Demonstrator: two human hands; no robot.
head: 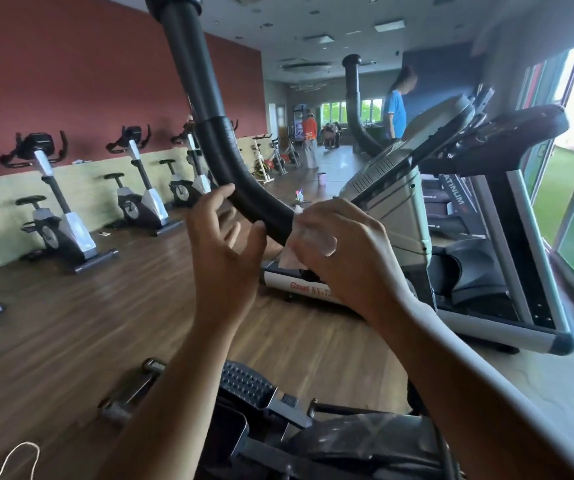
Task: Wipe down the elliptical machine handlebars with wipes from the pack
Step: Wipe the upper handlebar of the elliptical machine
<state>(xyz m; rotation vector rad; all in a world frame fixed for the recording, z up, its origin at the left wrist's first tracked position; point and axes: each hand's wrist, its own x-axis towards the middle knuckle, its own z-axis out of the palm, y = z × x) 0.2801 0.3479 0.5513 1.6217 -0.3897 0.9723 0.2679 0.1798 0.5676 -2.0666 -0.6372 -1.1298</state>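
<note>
The wipe is held around the lower bend of the near handlebar by the curled fingers of the right hand. The left hand is kept wide, with its fingertips at the bar and nothing gripped. The task is judged to be about midway: the far handlebar is not yet reached, and the pack is not seen.

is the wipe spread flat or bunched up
Bunched: the right hand clutches the wipe crumpled against the handlebar.
</note>
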